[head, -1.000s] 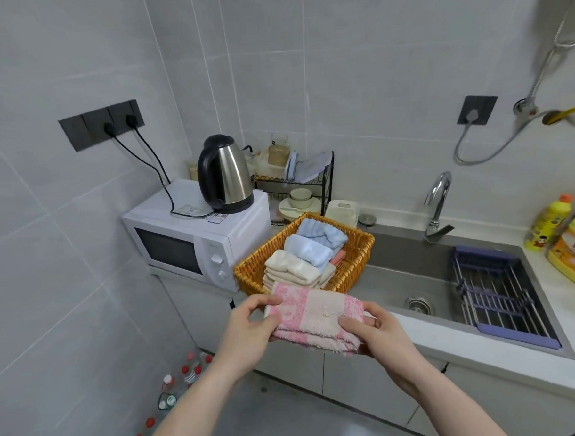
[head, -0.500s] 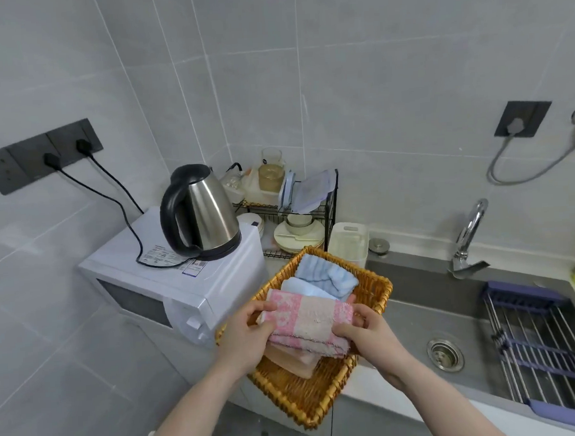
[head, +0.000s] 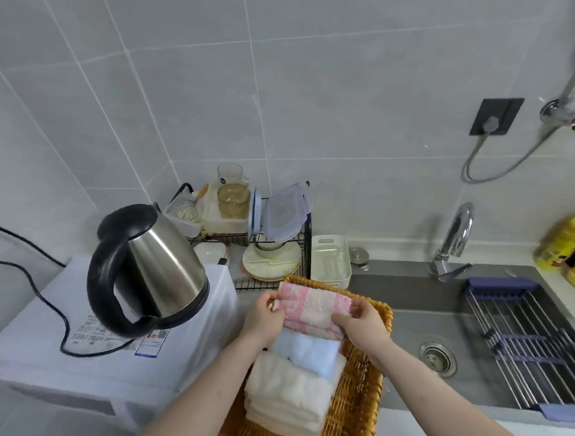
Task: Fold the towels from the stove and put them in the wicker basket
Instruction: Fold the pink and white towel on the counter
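Observation:
A folded pink and cream towel (head: pixel 314 306) sits at the far end of the wicker basket (head: pixel 361 387). My left hand (head: pixel 263 317) pinches its left edge and my right hand (head: pixel 363 320) grips its right edge. Below it in the basket lie a folded light blue towel (head: pixel 308 350) and a stack of folded cream towels (head: pixel 285 401). The basket stands on the counter between the microwave and the sink. No stove is in view.
A steel kettle (head: pixel 155 268) stands on the white microwave (head: pixel 63 346) at the left. Behind the basket are a dish rack (head: pixel 271 252) and a white container (head: pixel 330 260). At the right lie the sink (head: pixel 435 336), a tap (head: pixel 453 239), a drain rack (head: pixel 532 345) and detergent bottles (head: pixel 567 246).
Both hands carried the pink towel forward over the basket and lowered it to the far end, beyond the blue towel. The camera moved closer and looks more steeply down.

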The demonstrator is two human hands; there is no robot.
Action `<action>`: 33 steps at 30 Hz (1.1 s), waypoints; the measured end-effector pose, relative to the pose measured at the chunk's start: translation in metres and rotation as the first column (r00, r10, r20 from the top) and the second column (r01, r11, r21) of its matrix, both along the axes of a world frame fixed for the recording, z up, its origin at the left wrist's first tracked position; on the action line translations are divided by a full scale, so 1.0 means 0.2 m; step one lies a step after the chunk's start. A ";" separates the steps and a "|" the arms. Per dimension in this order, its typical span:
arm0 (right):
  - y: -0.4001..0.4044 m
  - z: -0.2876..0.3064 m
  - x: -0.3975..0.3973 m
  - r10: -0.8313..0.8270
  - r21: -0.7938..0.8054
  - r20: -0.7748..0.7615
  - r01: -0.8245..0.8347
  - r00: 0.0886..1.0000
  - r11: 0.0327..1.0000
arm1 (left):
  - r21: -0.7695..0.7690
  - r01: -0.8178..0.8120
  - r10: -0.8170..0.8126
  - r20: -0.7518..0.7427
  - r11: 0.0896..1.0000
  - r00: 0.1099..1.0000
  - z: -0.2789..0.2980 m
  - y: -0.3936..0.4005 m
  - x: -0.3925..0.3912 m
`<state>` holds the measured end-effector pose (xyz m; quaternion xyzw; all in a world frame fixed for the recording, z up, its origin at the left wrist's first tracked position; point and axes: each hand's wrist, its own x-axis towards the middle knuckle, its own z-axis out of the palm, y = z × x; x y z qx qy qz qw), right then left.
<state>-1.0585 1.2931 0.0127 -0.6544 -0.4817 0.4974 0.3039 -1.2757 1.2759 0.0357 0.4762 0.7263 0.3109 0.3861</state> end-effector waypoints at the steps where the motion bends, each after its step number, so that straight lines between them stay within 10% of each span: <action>1: 0.03 -0.02 -0.02 -0.024 0.002 0.026 0.024 0.999 1.000 | -0.003 0.005 -0.005 0.005 1.000 1.000 -0.02 0.05 -0.01; 16: 0.15 -0.26 -0.11 -0.224 0.179 0.189 0.190 0.956 0.965 | 0.011 0.187 -0.185 -0.091 0.982 0.979 -0.23 0.31 -0.05; 22: 0.04 -0.23 -0.16 -0.099 0.527 0.617 -0.317 0.781 0.788 | 0.340 0.476 -0.302 -0.453 0.811 0.839 -0.31 0.22 -0.03; 33: 0.05 -0.49 -0.08 0.165 0.107 0.762 -0.373 0.626 0.922 | -0.043 0.690 -0.598 -0.538 0.723 0.593 -0.43 0.22 -0.03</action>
